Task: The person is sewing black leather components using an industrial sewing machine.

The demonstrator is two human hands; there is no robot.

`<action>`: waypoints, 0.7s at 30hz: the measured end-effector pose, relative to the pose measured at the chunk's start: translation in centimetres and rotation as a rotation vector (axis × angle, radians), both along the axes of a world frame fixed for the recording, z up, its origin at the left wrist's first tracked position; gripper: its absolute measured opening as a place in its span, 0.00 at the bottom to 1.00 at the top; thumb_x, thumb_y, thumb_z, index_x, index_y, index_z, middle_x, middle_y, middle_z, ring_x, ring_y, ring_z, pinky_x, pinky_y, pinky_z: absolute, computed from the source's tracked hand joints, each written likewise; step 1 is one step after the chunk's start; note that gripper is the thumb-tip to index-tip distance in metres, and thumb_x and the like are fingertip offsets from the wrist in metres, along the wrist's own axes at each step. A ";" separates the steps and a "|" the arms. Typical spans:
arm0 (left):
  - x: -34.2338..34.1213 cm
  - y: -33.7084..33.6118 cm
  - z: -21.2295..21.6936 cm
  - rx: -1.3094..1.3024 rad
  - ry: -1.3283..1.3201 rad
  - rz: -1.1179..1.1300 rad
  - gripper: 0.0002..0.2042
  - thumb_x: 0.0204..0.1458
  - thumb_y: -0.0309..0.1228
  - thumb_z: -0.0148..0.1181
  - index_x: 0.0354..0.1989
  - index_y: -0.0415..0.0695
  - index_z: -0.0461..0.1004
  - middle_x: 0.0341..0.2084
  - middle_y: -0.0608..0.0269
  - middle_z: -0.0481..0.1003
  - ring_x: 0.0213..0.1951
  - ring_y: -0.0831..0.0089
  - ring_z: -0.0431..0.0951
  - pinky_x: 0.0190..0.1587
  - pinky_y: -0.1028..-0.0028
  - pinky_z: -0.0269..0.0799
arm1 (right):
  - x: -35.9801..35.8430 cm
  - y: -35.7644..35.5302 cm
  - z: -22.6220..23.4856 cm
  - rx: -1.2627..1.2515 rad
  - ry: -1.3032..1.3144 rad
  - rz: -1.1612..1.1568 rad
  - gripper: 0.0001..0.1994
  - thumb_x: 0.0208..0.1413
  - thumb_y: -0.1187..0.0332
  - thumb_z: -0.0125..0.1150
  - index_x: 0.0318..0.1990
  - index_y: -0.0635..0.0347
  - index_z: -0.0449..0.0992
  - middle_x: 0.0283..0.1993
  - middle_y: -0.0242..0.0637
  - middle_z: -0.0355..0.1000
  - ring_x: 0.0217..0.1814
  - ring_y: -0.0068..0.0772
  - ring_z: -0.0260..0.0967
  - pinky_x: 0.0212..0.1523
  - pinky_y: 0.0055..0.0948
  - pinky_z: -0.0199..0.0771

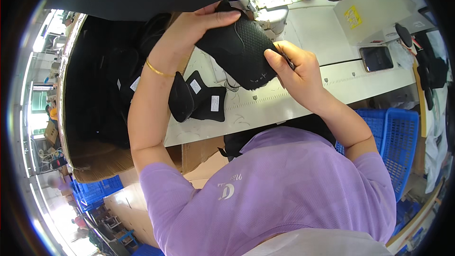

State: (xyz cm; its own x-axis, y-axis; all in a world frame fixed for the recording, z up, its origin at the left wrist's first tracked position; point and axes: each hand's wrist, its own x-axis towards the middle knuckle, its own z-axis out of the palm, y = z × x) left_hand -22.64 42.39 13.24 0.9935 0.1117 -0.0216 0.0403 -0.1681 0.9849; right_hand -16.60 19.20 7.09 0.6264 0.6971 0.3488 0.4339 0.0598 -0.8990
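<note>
A black textured fabric piece (256, 38) with a curved seam and a frayed lower edge is stretched between my hands, next to the sewing machine (272, 16). My left hand (213, 19) grips its upper left part, thumb lying on top. On its right edge, my right hand (296, 68) pinches it between thumb and fingers. The fingers of both hands are partly hidden behind the cloth. Below my left wrist, black fabric pieces (208, 102) with white labels lie on the white table (246, 109).
A large heap of black pieces (104, 80) lies left of the table in a brown-edged container. A phone (377, 59) rests at the table's right. Blue plastic crates (400, 137) stand beside me on the right. A ruler strip runs along the table's front.
</note>
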 end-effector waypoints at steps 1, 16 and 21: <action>0.6 0.4 -0.1 -0.088 -0.006 0.037 0.14 0.57 0.29 0.57 0.49 0.38 0.75 0.42 0.64 0.78 0.42 0.77 0.78 0.49 0.76 0.74 | 0.2 0.0 0.2 -0.014 -0.064 -0.009 0.13 0.62 0.64 0.56 0.32 0.65 0.74 0.18 0.32 0.69 0.19 0.19 0.65 0.20 0.24 0.62; 2.0 3.2 -1.8 0.023 -0.018 0.024 0.11 0.52 0.26 0.63 0.43 0.37 0.78 0.40 0.60 0.78 0.41 0.73 0.78 0.49 0.75 0.74 | -0.3 -0.7 0.7 0.107 0.363 0.106 0.13 0.64 0.65 0.51 0.32 0.65 0.75 0.21 0.30 0.72 0.19 0.13 0.63 0.20 0.20 0.62; -1.6 -0.7 -1.3 0.096 -0.095 -0.178 0.10 0.56 0.34 0.62 0.38 0.39 0.73 0.29 0.73 0.72 0.34 0.86 0.70 0.39 0.83 0.68 | 0.7 -0.7 -0.4 0.066 0.364 0.207 0.09 0.59 0.71 0.55 0.43 0.66 0.78 0.25 0.28 0.73 0.21 0.12 0.65 0.22 0.17 0.68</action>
